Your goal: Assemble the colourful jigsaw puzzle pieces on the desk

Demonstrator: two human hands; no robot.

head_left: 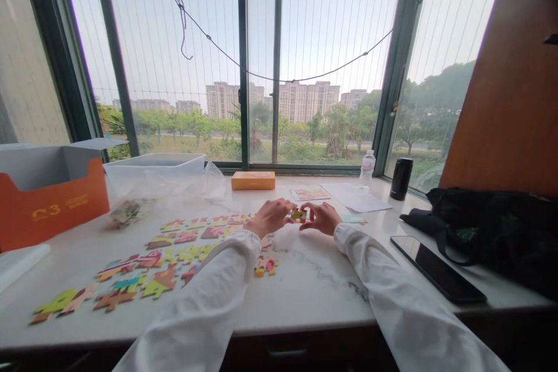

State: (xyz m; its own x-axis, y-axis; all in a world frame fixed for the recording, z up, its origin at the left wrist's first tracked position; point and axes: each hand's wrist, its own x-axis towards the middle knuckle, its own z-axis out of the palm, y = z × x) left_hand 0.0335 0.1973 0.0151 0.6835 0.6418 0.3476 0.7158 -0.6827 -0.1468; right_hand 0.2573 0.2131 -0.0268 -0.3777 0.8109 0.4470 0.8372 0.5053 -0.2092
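Observation:
Both of my hands meet over the middle of a white marble table. My left hand and my right hand pinch the same small colourful puzzle piece between their fingertips, just above the tabletop. Both arms are in white sleeves. Several loose colourful puzzle pieces lie spread over the table to the left of my left arm, and one more puzzle piece lies right beside that sleeve.
An orange cardboard box and a clear plastic tub stand at the left. By the window are a small orange box, a picture card, paper sheets, a water bottle and a black cup. A phone and black bag lie right.

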